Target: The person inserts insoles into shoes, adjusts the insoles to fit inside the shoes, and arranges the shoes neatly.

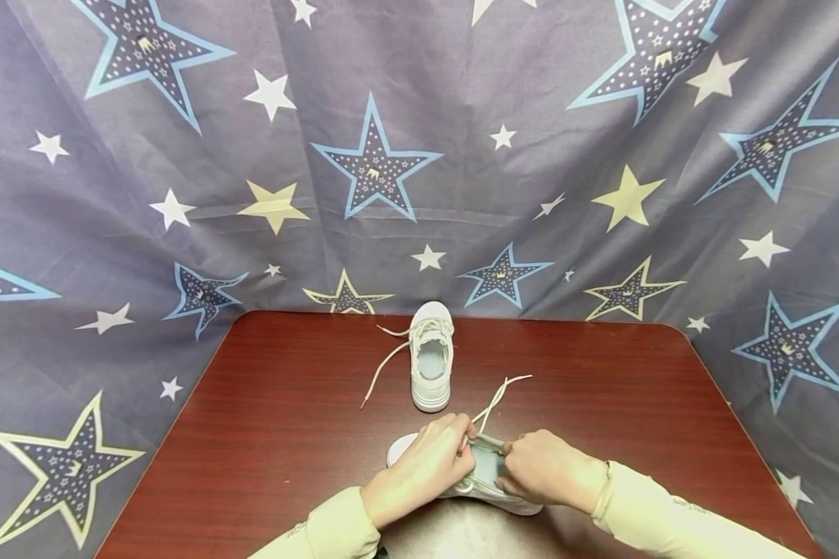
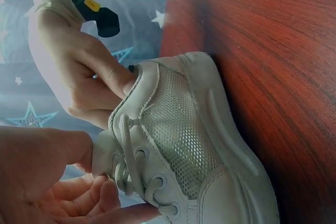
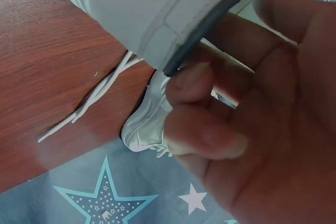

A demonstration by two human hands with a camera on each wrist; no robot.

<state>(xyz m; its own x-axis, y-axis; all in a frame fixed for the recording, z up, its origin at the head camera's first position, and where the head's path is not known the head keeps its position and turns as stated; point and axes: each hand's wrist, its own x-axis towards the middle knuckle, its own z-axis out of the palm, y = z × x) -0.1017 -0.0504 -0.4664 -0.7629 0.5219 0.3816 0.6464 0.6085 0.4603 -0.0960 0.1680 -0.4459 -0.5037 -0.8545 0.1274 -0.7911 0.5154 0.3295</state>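
A white lace-up sneaker (image 1: 488, 467) sits near the table's front edge, its toe to the left and its heel to the right. My left hand (image 1: 428, 467) pinches the tongue (image 2: 101, 153) above the laces (image 2: 128, 150). At the heel end, my right hand (image 1: 554, 472) has curled fingers at the collar, some inside the opening; the right wrist view shows them close to the dark-lined heel rim (image 3: 202, 32). Mesh covers the sneaker's side in the left wrist view. My hands hide part of the collar. Two loose lace ends (image 1: 496, 400) trail behind this sneaker.
A second white sneaker (image 1: 431, 361) stands farther back with its toe away from me, its loose laces (image 1: 384, 369) lying to the left. Both are on a reddish-brown wooden table (image 1: 622, 404). A star-patterned curtain (image 1: 461, 178) hangs behind and at both sides.
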